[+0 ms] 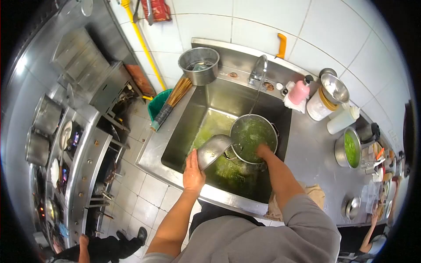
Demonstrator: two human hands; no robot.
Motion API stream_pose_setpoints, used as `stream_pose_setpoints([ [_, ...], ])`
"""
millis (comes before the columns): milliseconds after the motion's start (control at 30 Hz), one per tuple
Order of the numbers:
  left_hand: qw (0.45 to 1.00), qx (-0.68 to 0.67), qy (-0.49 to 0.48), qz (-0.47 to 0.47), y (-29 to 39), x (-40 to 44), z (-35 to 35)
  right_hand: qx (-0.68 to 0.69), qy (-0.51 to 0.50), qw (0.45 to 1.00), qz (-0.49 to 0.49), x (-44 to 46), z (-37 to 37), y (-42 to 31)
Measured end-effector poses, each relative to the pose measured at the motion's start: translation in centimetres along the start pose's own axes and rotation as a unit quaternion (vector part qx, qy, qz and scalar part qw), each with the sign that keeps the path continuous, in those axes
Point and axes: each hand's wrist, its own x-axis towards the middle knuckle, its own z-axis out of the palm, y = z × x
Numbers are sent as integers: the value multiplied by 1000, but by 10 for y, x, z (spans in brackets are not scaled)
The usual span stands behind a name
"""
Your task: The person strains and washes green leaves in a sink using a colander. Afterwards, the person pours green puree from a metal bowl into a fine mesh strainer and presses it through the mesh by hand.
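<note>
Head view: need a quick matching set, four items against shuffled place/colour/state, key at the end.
Things
1. Left hand
2. Right hand
3. Pump bottle
4. Stick brush

Place, colour or state
A. Pink with a dark top, to the right of the faucet
B. Beside the green bin, left of the sink
C. Fingers at the edge of a tilted metal bowl
D. Fingers down in the greenish contents of the pot

Pairs: 1-C, 2-D, 3-A, 4-B

Pink bottle (299,93), green bin (158,104)
</note>
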Motion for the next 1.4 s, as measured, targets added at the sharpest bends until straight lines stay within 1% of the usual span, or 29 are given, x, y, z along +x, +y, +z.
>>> stream_pose_setpoints([
  [33, 1000, 3, 12, 6, -1, 0, 2, 26, 72, 996, -51, 10, 5, 8],
  [67, 1000, 5, 25, 9, -2, 1, 4, 26, 75, 996, -48, 26, 8, 4],
  [133, 999, 9, 30, 18, -3, -1, 6, -118, -136, 983, -37, 52, 21, -11],
  [167, 999, 16, 36, 28, -5, -1, 6, -114, -138, 983, -34, 46, 23, -8],
  [233, 999, 12, 31, 31, -6, 1, 7, -89, 35, 989, -116, -13, -16, -10],
  [267, 999, 8, 35, 35, -6, 1, 7, -89, 38, 989, -114, -30, -27, -14],
  [300, 999, 3, 38, 39, -7, 0, 8, 85, 177, 977, -83, -47, -30, -17],
  [333, 999, 2, 34, 40, -6, -1, 6, 255, 305, 916, -46, -68, -33, -20],
  [367, 999, 5, 28, 30, -3, -3, 4, 255, 306, 916, -40, -93, -45, -24],
  [433, 999, 5, 23, 26, 0, 1, 5, 403, 323, 852, -87, -138, -81, -37],
  [467, 999, 9, 24, 25, -2, 0, 7, 404, 326, 850, -85, -157, -94, -40],
  [533, 1000, 6, 13, 16, -3, -1, 6, 497, 349, 788, -99, -182, -109, -45],
  [567, 1000, 5, 11, 21, -2, -1, 6, 498, 352, 787, -95, -183, -111, -48],
  [633, 1000, 9, 8, 1, 1, -1, 5, 536, 450, 694, -169, -177, -116, -53],
  [667, 1000, 13, 9, 1, 3, -2, 5, 598, 422, 649, -209, -168, -124, -54],
  [700, 1000, 14, 6, 3, 3, -3, 5, 599, 423, 648, -206, -166, -133, -53],
  [767, 1000, 12, 12, 8, 2, -3, 7, 692, 236, 644, -226, -169, -154, -50],
  [833, 1000, 10, 12, 7, 5, -4, 6, 693, 205, 648, -241, -169, -157, -44],
  [900, 1000, 8, 12, 6, 4, -4, 5, 784, 91, 580, -201, -175, -154, -43],
  [933, 1000, 7, 20, 15, 1, -4, 7, 785, 94, 579, -199, -178, -152, -41],
  [1000, 999, 4, 25, 29, 2, -6, 8, 878, 1, 438, -193, -187, -147, -34],
  [1033, 999, 6, 26, 27, 4, -7, 6, 879, 5, 437, -192, -191, -146, -30],
  [1100, 999, 8, 27, 28, 6, -6, 5, 903, -27, 380, -201, -202, -149, -26],
  [1133, 999, 7, 24, 24, 6, -7, 5, 903, -24, 380, -201, -208, -152, -26],
  [1200, 1000, 7, 20, 19, 3, -7, 6, 897, 76, 411, -144, -218, -155, -27],
  [1233, 999, 1, 31, 43, 1, -6, 7, 897, 75, 411, -141, -217, -153, -23],
  [1300, 997, 1, 40, 58, -5, -9, 8, 841, 232, 484, -76, -211, -145, -11],
  [1333, 997, -39, 47, 36, -7, -8, 9, 860, 242, 438, -96, -209, -141, 0],
  [1400, 988, -139, 66, 10, -11, -2, 6, 870, 286, 399, -48, -221, -139, 19],
])
